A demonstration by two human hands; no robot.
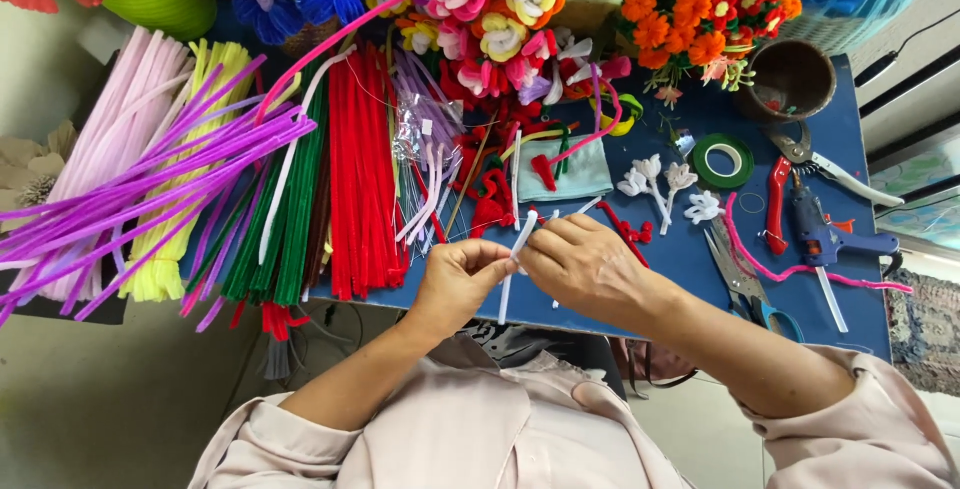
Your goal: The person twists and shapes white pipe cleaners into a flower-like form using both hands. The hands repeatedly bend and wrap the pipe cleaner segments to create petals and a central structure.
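Note:
My left hand (458,279) and my right hand (583,264) meet over the near edge of the blue table (850,139). Both pinch a white pipe cleaner (520,241), which sticks up between my fingers and hangs down below them. Small finished white pipe-cleaner flowers (660,181) lie just beyond my right hand. Red pipe-cleaner pieces (490,199) lie beyond my fingers.
Bundles of pipe cleaners, purple (150,189), green (290,219) and red (362,169), cover the left. Finished flower bouquets (500,9) stand at the back. Green tape roll (723,160), red-handled pliers (778,199), blue glue gun (830,244), scissors (740,284) and a brown bowl (790,79) sit on the right.

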